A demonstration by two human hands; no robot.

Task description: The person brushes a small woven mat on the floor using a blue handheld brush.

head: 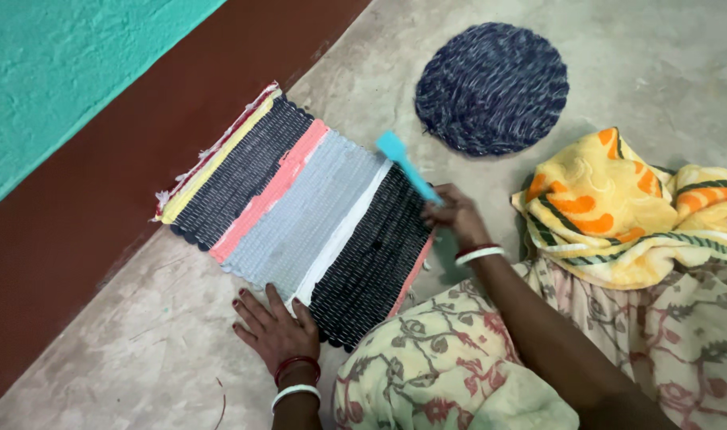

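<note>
A striped woven mat (300,215) with black, grey, pink, white and yellow bands lies flat on the concrete floor. My left hand (274,325) rests palm down on the floor at the mat's near edge, fingers spread and touching the weave. My right hand (456,215) grips a turquoise brush (405,166) by its handle, with the head raised over the mat's black band at the right side. Both wrists wear red and white bangles.
A round dark blue woven mat (492,86) lies on the floor beyond the brush. A yellow, orange and green patterned cloth (618,211) is bunched at the right. A brown band and teal wall (69,72) run along the left.
</note>
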